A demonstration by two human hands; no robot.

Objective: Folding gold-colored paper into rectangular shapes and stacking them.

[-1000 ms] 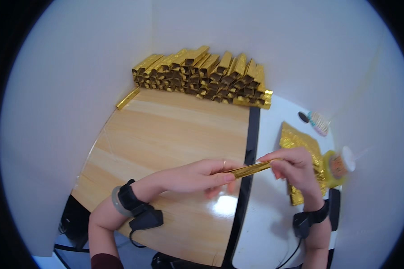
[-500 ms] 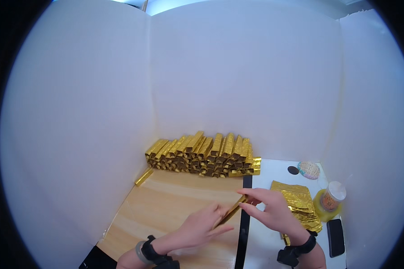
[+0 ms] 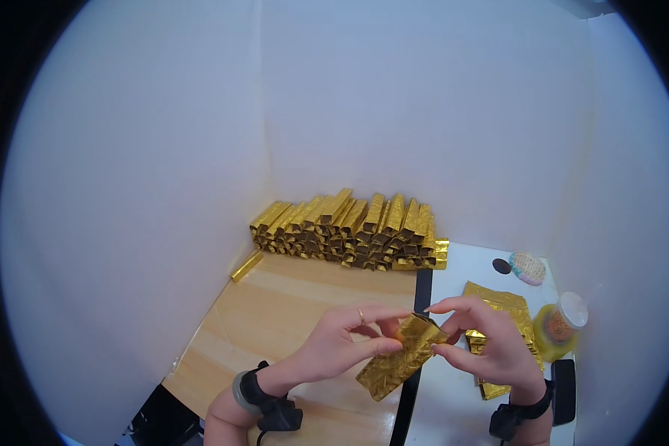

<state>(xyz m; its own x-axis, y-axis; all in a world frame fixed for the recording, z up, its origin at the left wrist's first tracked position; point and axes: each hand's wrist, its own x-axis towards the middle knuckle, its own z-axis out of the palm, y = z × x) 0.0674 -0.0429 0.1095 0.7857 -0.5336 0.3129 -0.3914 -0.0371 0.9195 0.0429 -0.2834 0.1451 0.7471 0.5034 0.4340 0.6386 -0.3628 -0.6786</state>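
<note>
Between my hands, above the seam of the two table surfaces, a gold foil paper sleeve (image 3: 400,366) is tilted with its dark open end up. My left hand (image 3: 342,340), with a ring on one finger, pinches its left side between thumb and fingers. On the other side, my right hand (image 3: 494,343) has its thumb at the sleeve's right edge and its index finger curved near the open end. Behind my right hand lies a stack of flat gold foil pieces (image 3: 505,301), partly covered by that hand. Both wrists wear black straps with small devices.
Many gold foil box tubes (image 3: 349,227) are piled against the back wall. A single gold tube (image 3: 247,265) lies at the left wall. On the right are a lidded cup (image 3: 565,318) on a yellow base, a black phone (image 3: 564,390), a dark oval (image 3: 502,266) and a woven oval object (image 3: 528,268).
The gold sleeve has turned from a narrow edge-on strip to show its broad face and open end. Both hands have shifted rightward, and the whole view has moved slightly.
</note>
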